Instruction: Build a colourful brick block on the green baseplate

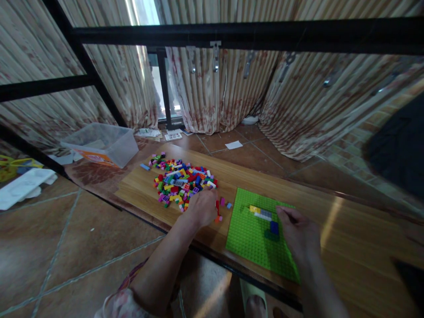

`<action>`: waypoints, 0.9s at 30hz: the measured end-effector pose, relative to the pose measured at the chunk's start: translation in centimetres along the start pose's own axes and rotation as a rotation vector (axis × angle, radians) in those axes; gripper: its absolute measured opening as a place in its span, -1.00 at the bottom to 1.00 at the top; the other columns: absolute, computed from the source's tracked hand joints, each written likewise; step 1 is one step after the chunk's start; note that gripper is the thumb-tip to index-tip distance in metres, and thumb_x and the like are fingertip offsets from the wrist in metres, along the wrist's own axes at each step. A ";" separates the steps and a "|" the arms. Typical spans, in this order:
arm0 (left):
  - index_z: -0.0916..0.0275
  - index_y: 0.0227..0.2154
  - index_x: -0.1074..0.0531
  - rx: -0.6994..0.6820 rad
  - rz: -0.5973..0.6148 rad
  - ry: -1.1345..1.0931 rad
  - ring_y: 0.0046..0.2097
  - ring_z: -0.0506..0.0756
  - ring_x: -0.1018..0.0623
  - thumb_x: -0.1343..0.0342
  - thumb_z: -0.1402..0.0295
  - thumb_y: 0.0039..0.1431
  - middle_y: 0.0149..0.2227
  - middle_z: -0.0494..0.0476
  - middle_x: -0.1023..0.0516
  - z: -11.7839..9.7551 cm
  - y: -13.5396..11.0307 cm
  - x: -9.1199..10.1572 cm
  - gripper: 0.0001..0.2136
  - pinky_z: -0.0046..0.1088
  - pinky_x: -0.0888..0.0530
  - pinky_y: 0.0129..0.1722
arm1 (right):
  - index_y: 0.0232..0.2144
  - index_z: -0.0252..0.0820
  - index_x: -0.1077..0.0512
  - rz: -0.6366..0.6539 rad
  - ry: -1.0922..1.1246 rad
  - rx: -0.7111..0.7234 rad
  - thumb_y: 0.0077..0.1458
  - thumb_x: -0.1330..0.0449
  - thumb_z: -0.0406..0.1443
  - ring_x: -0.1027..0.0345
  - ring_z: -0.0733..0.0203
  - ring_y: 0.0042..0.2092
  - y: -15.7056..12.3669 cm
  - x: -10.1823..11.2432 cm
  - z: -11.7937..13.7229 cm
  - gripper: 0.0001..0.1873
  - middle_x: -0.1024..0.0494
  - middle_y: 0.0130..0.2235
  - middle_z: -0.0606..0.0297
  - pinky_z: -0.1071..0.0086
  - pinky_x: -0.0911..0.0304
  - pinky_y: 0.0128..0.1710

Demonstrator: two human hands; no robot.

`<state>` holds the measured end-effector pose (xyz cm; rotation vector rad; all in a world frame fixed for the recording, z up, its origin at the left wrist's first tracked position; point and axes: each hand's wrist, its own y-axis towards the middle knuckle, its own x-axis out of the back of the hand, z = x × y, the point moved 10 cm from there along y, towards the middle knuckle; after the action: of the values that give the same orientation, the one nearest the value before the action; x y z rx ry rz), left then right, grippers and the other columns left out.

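A heap of small coloured bricks (181, 180) lies on the wooden table (344, 247). My left hand (202, 206) rests at the heap's near right edge, fingers curled down among the loose bricks; what they hold is hidden. A green baseplate (251, 238) lies to the right. On it sit a yellow brick (254, 209), a grey-white brick (264, 215), a blue brick (274, 227) and a dark green brick (271, 236). My right hand (298, 232) lies on the plate's right part, fingertips pinched beside the grey-white brick.
A clear plastic bin (101, 143) stands on the floor past the table's left end. Black metal bars (232, 35) cross overhead before striped curtains (232, 88). Papers (173, 134) lie on the tiled floor. A dark object (397, 145) fills the right edge.
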<state>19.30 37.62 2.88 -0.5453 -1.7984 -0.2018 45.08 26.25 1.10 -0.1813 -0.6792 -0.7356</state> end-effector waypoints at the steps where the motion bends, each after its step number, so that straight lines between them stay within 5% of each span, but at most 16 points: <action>1: 0.25 -0.24 -0.46 -0.004 -0.003 -0.002 -0.07 0.17 -0.55 -0.05 0.54 0.02 -0.12 0.22 -0.54 0.0 0.0 0.0 -0.77 -0.39 -0.46 -0.10 | -0.33 -0.17 -0.60 -0.003 0.004 0.011 0.01 -0.14 -0.02 -0.49 -0.03 -0.23 0.0 0.0 0.1 -0.60 -0.64 -0.31 0.14 0.18 -0.31 -0.20; 14: 0.21 -0.10 -0.46 -0.295 0.044 -0.081 -0.06 0.19 -0.53 -0.21 0.36 0.03 -0.11 0.21 -0.53 -1.2 -0.9 0.3 -0.67 -0.33 -0.43 -0.02 | -0.32 -0.18 -0.60 0.017 0.006 0.015 0.01 -0.13 0.01 -0.49 -0.03 -0.21 -0.2 -0.4 0.5 -0.56 -0.63 -0.27 0.11 0.16 -0.31 -0.18; 27: 0.26 -0.13 -0.47 -0.279 -0.030 -0.065 -0.03 0.23 -0.51 -0.13 0.47 0.02 -0.09 0.26 -0.50 -1.3 -0.5 0.6 -0.70 -0.27 -0.44 -0.01 | -0.35 -0.20 -0.59 -0.003 0.034 0.090 0.01 -0.14 0.04 -0.48 0.02 -0.26 -0.4 -0.4 1.5 -0.54 -0.62 -0.29 0.09 0.18 -0.33 -0.20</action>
<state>20.06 36.83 3.87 -0.7284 -1.8540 -0.4647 43.81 26.71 1.99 -0.0848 -0.6789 -0.7078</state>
